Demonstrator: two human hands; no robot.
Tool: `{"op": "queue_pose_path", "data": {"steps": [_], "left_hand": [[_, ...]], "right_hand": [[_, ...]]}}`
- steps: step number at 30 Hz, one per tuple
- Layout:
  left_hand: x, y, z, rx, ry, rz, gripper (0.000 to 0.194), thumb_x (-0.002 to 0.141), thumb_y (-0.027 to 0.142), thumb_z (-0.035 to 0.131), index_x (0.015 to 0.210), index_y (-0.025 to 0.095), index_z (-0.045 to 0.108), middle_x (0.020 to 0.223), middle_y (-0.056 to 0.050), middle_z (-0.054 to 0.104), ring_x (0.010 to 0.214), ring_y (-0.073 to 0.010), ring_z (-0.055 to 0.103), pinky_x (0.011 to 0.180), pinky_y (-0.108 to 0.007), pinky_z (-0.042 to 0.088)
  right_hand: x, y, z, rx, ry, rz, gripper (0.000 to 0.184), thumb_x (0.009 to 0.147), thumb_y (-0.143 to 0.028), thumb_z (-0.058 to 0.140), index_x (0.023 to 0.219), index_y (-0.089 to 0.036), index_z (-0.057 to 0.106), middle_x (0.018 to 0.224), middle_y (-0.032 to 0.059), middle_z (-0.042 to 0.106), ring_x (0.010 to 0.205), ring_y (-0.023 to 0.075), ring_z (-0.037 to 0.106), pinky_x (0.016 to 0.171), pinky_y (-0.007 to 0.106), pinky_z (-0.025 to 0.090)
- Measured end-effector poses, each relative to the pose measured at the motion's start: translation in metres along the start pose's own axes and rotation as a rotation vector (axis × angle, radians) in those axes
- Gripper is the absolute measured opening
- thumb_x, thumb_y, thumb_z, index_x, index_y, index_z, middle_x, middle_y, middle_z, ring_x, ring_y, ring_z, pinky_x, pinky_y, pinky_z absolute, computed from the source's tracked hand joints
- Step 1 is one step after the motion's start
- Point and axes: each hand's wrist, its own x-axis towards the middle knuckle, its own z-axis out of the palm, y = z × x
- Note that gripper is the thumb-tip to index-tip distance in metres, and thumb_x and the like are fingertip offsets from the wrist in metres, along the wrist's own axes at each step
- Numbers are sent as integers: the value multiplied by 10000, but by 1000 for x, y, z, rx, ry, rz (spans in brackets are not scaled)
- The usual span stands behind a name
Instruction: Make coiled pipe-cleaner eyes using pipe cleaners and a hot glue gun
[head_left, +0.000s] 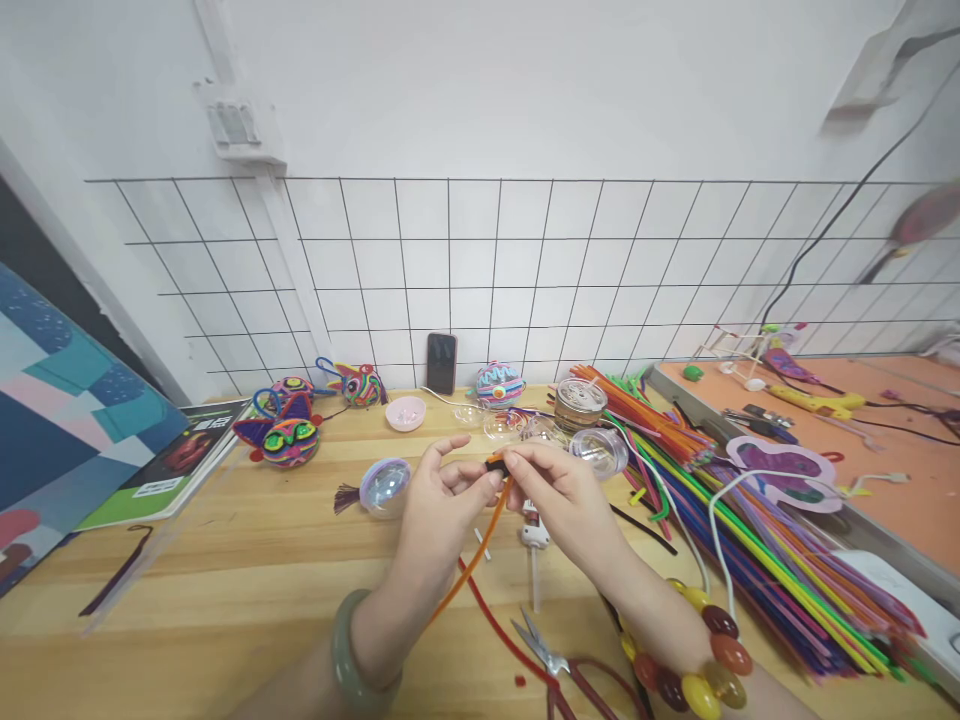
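My left hand [448, 490] pinches a small black piece [495, 463] between thumb and fingertips. My right hand [555, 490] meets it there, its thumb and forefinger closed on an orange pipe cleaner [480, 550] where it joins the black piece. The orange stem hangs down in a curve toward my left wrist. Below my hands lie a red pipe cleaner [502, 625] and open scissors [551, 660] with red handles. A white glue gun [534, 540] rests under my right hand. Left of my left hand is a clear ball [386, 487] with a dark tassel.
Bundles of coloured pipe cleaners [772, 560] lie at right beside an orange-topped table [892, 460]. Finished colourful balls [285, 435] stand at back left. A phone [442, 363] leans on the wall near a pink bowl [406, 413]. White cables [720, 540] cross the right side.
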Motion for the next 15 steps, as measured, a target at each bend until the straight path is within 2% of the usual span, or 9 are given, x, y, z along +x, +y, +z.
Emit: {"op": "queue_pose_path", "data": {"steps": [6,15], "left_hand": [[0,2,0,22,0,-18,498,605,169,712,1012,169,425,634,38,616,568,-103,584,627,-248,466],[2,-1,-1,7,2,-17,509,573,170,735,993,170,447,642,43,616,559,-106,590,624,-258,478]], "right_hand": [[1,-1,-1,-83,-35,-39,259,889,-305,425,755,-169,601,589,1,500,522,109,487,417,189,411],[2,1,-2,-118,-46,-36,261,888,-317,421,737,-177,581,591,-5,493,500,107,478,423,198,406]]}}
